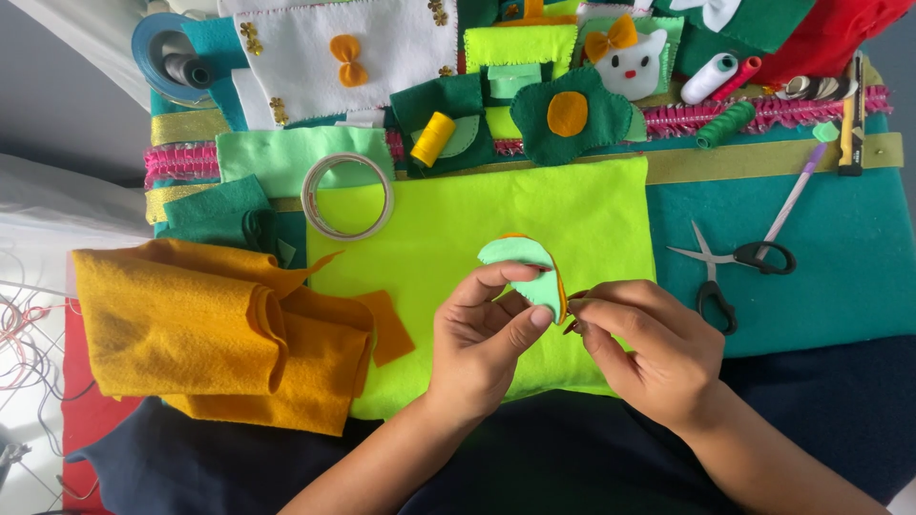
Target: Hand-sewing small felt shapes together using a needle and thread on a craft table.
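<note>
Pinched between the thumb and fingertips of the left hand [482,334]: one small curved felt piece [530,272], mint green in front with an orange layer behind, held upright just above the knuckles. Closed tight against the right edge of that piece, thumb and forefinger of the right hand [649,348], gripping something too small to make out, perhaps a needle; other fingers curled under. Looks like hand stitching along the edge of the two layers, somewhere in the middle of the seam. Calls next for a steady left pinch so the layers stay lined up, and a short, straight pull away from the edge. Under both hands, one lime felt sheet [458,191]. Left of the left hand, one folded heap of mustard felt [210,329]. Beyond the left fingertips, one roll of tape [346,195]. Right of the right hand, one pair of scissors [730,267], well apart from the fingers. Farther beyond the fingertips, four thread spools clearly seen: one yellow spool [434,139], one white spool [709,76], one red spool [739,74], one green spool [725,124].
</note>
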